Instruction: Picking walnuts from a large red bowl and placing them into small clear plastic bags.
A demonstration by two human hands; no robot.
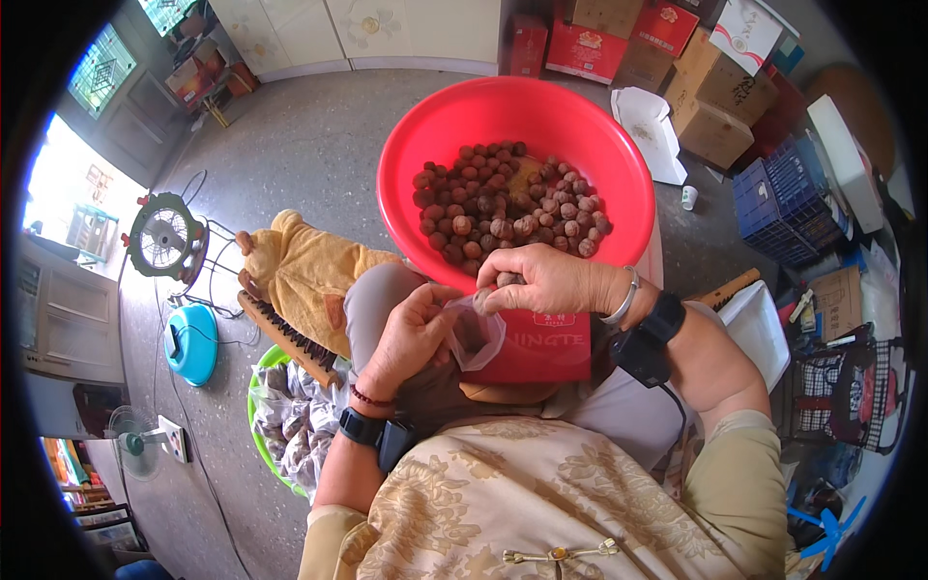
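Note:
My left hand (415, 330) grips the rim of a small clear plastic bag (476, 341), which hangs over my lap with something dark inside. Just right of it, my right hand (540, 279) has its fingers curled round walnuts (510, 279), one of them at the fingertips over the bag's mouth. Beyond both hands a large red plastic basin (428, 116) holds many brown walnuts (500, 228). A red box (544, 359) with writing lies beneath the basin's near edge.
Filled plastic bags (297, 420) lie in a green basin (251, 406) at lower left. Nearby are a plush toy (304, 268), a spiky wooden roller (286, 337), a teal basin (196, 344) and a fan (163, 239). At right stand a blue crate (783, 203) and cardboard boxes (714, 109).

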